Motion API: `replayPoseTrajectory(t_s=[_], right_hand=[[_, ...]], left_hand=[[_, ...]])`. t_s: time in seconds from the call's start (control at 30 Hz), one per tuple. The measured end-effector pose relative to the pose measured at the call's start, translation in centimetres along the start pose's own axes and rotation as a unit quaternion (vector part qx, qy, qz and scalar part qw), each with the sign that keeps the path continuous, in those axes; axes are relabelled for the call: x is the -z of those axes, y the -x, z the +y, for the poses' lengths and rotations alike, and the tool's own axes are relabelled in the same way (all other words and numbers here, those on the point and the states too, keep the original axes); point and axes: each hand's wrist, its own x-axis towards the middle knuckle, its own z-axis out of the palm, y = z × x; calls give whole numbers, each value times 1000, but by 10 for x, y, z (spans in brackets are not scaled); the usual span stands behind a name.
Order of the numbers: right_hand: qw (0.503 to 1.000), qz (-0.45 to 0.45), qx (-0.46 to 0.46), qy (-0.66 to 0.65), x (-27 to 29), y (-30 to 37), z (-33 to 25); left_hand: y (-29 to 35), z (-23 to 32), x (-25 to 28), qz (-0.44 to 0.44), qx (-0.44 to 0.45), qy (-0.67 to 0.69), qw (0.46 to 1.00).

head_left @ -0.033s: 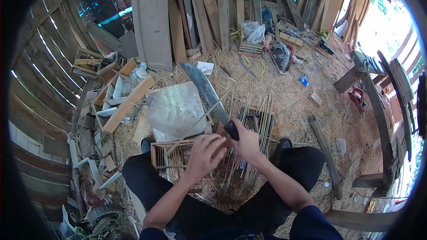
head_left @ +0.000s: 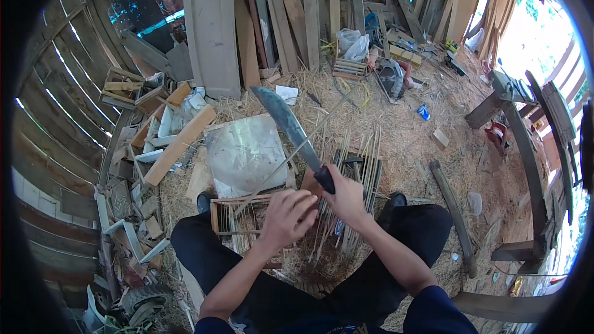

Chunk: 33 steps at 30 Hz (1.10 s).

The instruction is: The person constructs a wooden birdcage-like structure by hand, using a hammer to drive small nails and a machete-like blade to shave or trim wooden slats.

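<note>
My right hand [head_left: 346, 199] is closed round the black handle of a machete [head_left: 281, 117]. Its long, dark, curved blade points up and left, with a pale edge. Close beside it, my left hand [head_left: 288, 219] has its fingers curled in; whatever they hold, if anything, is hidden. A thin bamboo strip [head_left: 269, 179] runs slantwise across the blade, down toward a small wooden frame with thin bars [head_left: 215, 216] between my legs. Under my right hand lies a bundle of thin sticks [head_left: 370, 173], with a hammer [head_left: 351, 159] among them.
A worn pale board [head_left: 241, 151] lies ahead on straw-covered ground. Timber offcuts [head_left: 179, 145] pile up on the left. Planks [head_left: 210, 31] lean on the far wall. At the right are a long wooden pole [head_left: 453, 219] and a heavy wooden bench [head_left: 526, 167].
My left hand has shifted slightly right, and its fingers look more drawn together. The machete has barely moved, its handle tilting slightly as my right hand turns.
</note>
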Motion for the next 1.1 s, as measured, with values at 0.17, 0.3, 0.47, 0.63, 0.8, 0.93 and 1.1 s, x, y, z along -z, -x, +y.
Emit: replayPoseTrajectory(t_s=[0.17,0.3,0.47,0.63,0.8,0.93,1.1], right_hand=[[992,63,36,99,8,-5,2],[987,95,84,100,11,-6,4],[1000,-3,16,15,15,0,-4],[982,-137,32,-130,23,-8,17],[986,-143,50,-77,35,-11,1],[994,-99,25,-43,36,0,1],[999,-24,-4,-23,24,-1,3]], left_hand=[[-21,13,24,175,-11,-202,964],[-19,-16,34,127,218,2,968],[-20,-17,47,-84,306,105,943],[-9,-9,34,-12,215,75,974],[4,-17,34,-80,197,194,958],[-10,4,43,-197,361,335,848],[-4,10,27,-104,297,375,872]])
